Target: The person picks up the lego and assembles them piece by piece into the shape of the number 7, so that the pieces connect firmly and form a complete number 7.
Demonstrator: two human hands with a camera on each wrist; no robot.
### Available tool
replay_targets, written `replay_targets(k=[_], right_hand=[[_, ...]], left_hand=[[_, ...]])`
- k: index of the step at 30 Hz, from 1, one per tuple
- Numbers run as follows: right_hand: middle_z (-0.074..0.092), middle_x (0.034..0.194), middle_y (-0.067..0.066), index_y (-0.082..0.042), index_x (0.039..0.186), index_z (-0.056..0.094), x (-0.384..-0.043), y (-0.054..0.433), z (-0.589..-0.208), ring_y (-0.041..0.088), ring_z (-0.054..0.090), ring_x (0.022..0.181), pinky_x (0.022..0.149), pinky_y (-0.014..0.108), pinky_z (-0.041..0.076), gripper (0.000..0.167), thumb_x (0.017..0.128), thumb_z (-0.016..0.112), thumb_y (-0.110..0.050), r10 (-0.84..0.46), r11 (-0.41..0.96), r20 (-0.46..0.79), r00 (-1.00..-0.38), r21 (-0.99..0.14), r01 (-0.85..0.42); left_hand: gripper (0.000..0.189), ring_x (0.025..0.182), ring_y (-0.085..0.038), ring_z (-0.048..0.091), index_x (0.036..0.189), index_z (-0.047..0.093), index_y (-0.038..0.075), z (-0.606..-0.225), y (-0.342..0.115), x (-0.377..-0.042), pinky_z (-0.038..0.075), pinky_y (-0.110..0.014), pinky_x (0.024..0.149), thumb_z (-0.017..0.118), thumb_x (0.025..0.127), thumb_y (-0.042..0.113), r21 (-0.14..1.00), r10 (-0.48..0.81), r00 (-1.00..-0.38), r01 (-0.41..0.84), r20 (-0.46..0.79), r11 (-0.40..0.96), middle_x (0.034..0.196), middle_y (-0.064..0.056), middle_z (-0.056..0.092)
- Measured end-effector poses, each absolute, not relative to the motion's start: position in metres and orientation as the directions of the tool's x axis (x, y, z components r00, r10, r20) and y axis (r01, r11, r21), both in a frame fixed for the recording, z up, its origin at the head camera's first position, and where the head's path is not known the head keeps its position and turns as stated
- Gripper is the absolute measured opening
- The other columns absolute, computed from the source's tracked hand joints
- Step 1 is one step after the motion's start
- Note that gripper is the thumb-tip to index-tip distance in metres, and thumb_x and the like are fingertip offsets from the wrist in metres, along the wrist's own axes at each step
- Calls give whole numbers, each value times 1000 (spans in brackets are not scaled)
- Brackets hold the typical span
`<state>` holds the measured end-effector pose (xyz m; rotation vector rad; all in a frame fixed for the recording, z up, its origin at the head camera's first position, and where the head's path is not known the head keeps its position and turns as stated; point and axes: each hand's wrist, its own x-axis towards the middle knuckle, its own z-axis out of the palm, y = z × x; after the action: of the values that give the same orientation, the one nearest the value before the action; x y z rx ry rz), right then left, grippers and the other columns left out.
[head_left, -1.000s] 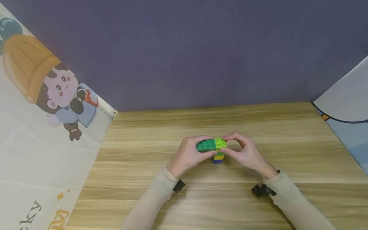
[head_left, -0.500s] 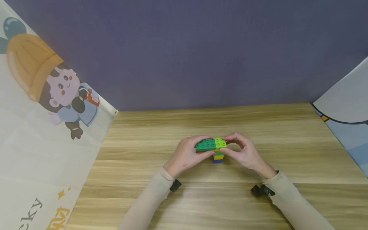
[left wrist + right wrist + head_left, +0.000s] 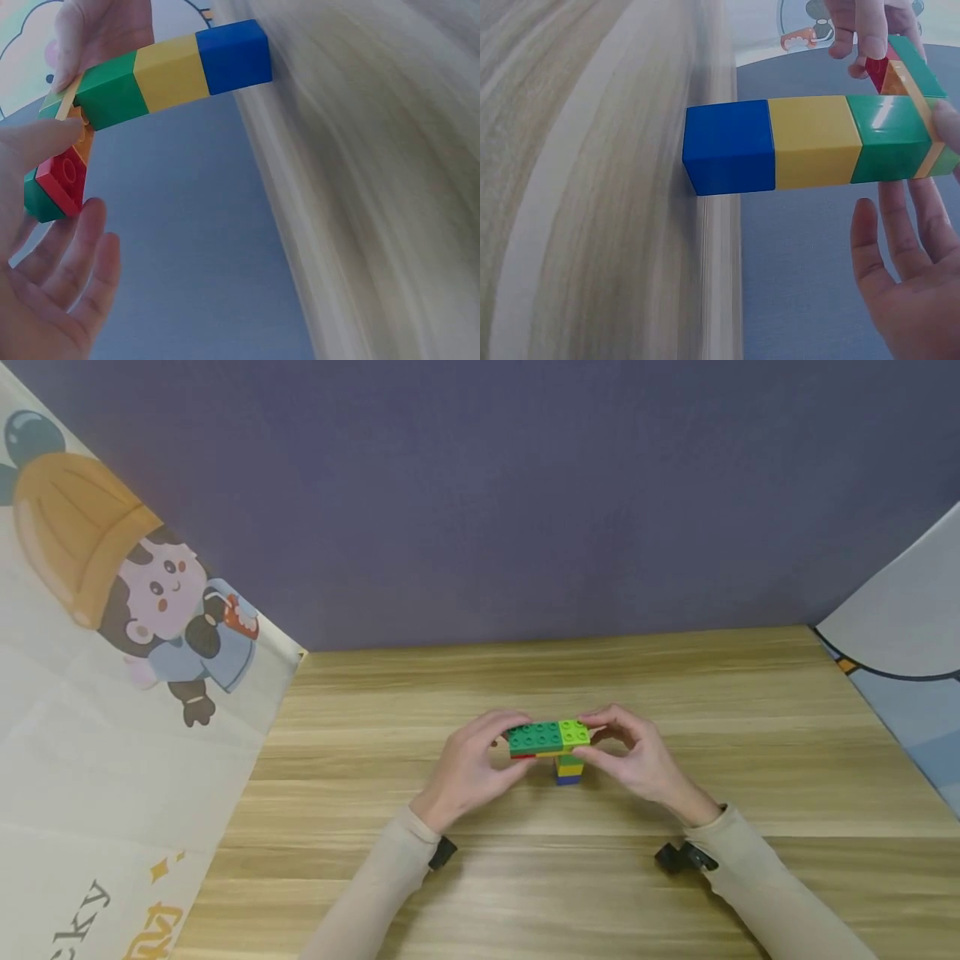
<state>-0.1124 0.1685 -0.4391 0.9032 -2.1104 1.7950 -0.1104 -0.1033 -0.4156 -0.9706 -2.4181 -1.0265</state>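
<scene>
A toy-brick tower stands on the table, with a blue brick (image 3: 234, 57) at the bottom, a yellow brick (image 3: 171, 73) above it and a green brick (image 3: 112, 90) over that. A thin orange piece (image 3: 917, 97) crosses its top. On this lie a long dark green brick (image 3: 536, 739), reaching out leftward, and a lime brick (image 3: 574, 732) at the right. Under the overhanging end sits a red brick (image 3: 64, 180). My left hand (image 3: 461, 770) pinches the overhanging end between thumb and fingers. My right hand (image 3: 647, 762) pinches the lime brick at the tower's top.
The wood-grain table (image 3: 360, 710) spreads round the tower. A dark blue-grey panel (image 3: 480, 510) rises behind it. On the left is a white wall with a printed cartoon figure (image 3: 165, 585), and a printed panel (image 3: 915, 710) stands at the right.
My left hand has slid leftward along the dark green brick, uncovering more of it and of the red underneath. My right hand and the tower stay nearly where they were.
</scene>
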Motion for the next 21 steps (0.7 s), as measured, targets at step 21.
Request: replay_targets(k=[21], right_hand=[[71, 121, -14, 10, 120, 67, -109, 168, -443, 4, 68, 99, 84, 22, 61, 46, 78, 77, 25, -288, 92, 518, -805, -822, -562]], left_hand=[[46, 99, -19, 76, 116, 77, 9, -419, -112, -111, 62, -27, 89, 98, 75, 16, 414, 427, -631, 762, 647, 498, 112, -5, 81]])
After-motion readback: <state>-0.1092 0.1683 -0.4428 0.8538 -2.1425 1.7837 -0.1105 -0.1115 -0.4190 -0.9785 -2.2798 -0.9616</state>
